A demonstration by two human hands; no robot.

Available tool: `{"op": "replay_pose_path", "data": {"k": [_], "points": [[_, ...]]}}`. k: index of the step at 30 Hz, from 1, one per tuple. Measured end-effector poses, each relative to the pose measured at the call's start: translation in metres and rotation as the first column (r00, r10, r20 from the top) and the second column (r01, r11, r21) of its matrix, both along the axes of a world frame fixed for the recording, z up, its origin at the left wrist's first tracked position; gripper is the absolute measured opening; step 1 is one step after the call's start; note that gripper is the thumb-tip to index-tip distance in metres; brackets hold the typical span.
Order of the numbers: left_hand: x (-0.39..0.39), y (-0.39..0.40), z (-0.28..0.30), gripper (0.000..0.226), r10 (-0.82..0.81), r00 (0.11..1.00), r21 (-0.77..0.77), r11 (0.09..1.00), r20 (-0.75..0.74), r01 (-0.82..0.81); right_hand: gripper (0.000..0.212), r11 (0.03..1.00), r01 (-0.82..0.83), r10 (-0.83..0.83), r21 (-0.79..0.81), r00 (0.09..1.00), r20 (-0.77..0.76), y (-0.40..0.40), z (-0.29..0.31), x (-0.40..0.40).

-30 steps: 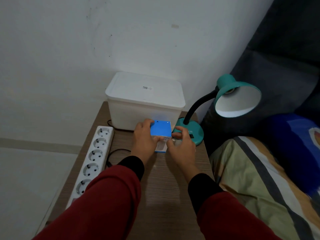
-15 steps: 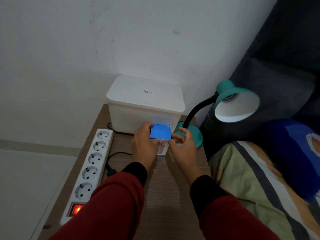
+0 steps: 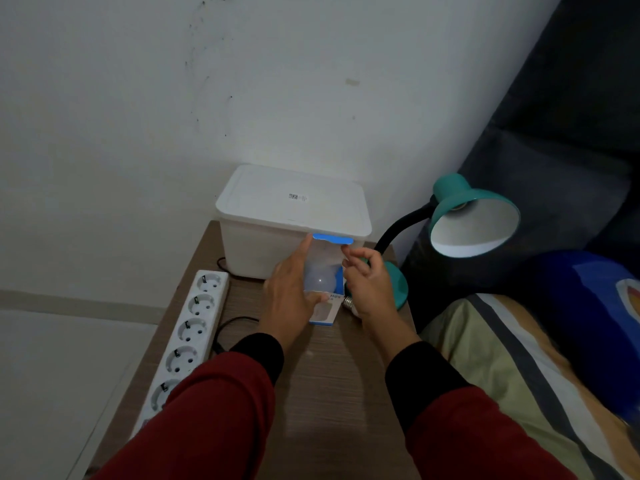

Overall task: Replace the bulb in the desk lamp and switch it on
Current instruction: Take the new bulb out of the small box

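Right at the middle of the wooden surface [image 3: 332, 386] stands the bulb box [image 3: 323, 311], its blue lid flap [image 3: 333, 238] lifted open so the rounded white new bulb [image 3: 320, 280] shows inside. The left hand [image 3: 292, 296] has its grip closed round the box's left side, thumb across the front and a finger up at the flap. The right hand [image 3: 369, 287] is just beside the box with fingers loosely curled; what its grip has hold of, if anything, I cannot tell. Under that hand another bulb [image 3: 349, 302] lies on the surface, metal base showing. Close to the right, the teal desk lamp [image 3: 474, 220] has an empty shade. Behind stands a white lidded bin [image 3: 294, 216]; left lies a power strip [image 3: 188, 327].
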State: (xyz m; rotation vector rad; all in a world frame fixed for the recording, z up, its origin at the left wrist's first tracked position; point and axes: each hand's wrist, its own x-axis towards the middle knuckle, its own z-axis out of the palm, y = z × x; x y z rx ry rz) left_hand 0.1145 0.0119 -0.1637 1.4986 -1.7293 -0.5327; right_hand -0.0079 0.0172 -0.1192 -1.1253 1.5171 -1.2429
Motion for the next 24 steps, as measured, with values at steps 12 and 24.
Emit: {"op": "replay_pose_path", "data": {"k": [12,24], "points": [[0.025,-0.018,-0.005,0.12,-0.17,0.97,0.056,0.985,0.174,0.162,0.055,0.985,-0.118,0.171,0.126,0.74,-0.651,-0.031,-0.021,0.001],[0.025,-0.015,-0.003,0.118,-0.131,0.969,0.018,0.991,0.211,0.13,0.061,0.998,-0.054,0.063,0.034,0.741,-0.668,-0.028,-0.023,0.012]]}}
